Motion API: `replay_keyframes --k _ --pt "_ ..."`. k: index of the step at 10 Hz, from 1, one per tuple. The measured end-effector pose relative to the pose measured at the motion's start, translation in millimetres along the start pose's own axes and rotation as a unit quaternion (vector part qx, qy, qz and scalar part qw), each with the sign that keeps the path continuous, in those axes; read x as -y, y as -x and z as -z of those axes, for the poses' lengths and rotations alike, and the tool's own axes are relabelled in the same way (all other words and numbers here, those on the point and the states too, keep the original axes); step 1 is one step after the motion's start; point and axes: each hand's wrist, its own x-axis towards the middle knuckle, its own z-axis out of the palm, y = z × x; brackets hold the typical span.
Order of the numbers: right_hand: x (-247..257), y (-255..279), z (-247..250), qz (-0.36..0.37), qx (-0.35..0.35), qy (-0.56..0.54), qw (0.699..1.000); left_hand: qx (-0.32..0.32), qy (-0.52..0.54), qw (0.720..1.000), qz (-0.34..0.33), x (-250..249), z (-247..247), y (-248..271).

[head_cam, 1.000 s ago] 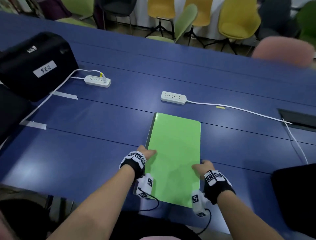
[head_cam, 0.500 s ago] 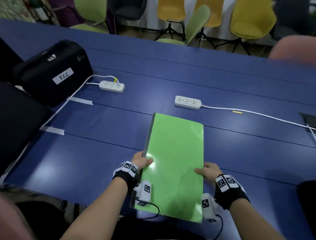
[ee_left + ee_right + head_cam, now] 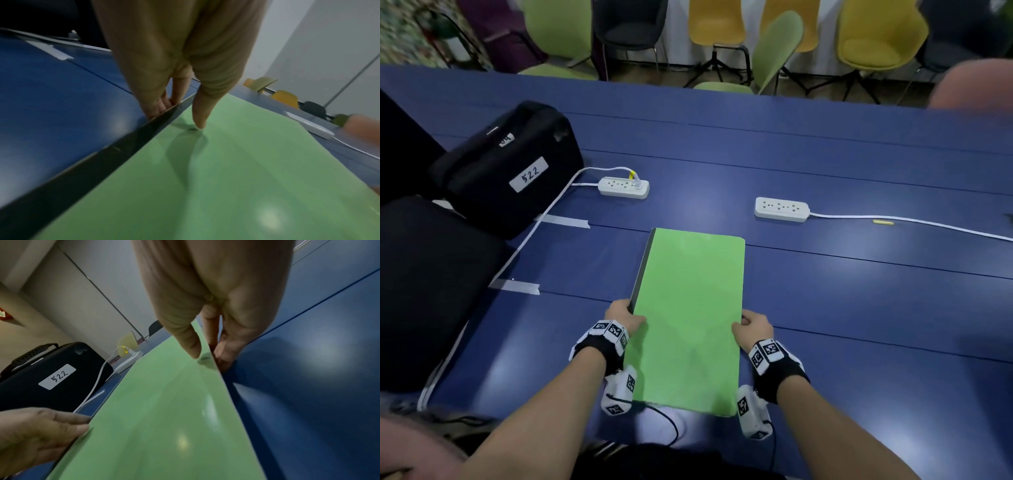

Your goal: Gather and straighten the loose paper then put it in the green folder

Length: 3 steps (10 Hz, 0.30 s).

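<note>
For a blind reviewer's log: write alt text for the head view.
Two hands grip a closed green folder by its long edges, left hand at its dark spine, right hand opposite, on a blue table. Beyond lie two white power strips and a black case labelled 522.

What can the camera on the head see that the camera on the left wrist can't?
Only the head view shows the whole green folder closed on the blue table, the right hand pinching its right edge, the black case labelled 522, and a power strip with a plug in it. Only the left wrist view shows the left hand's fingers tucked under the folder's dark spine, thumb on top. Both show the left hand gripping the folder's left edge, and the other power strip.
</note>
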Motion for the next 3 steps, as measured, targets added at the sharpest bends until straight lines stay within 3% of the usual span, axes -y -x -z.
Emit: replay_keyframes --k 3 --pt "-6 0 -13 -0.013 -0.031 0.007 0.999 0.033 0.066 0.997 -0.035 22 -7 -20"
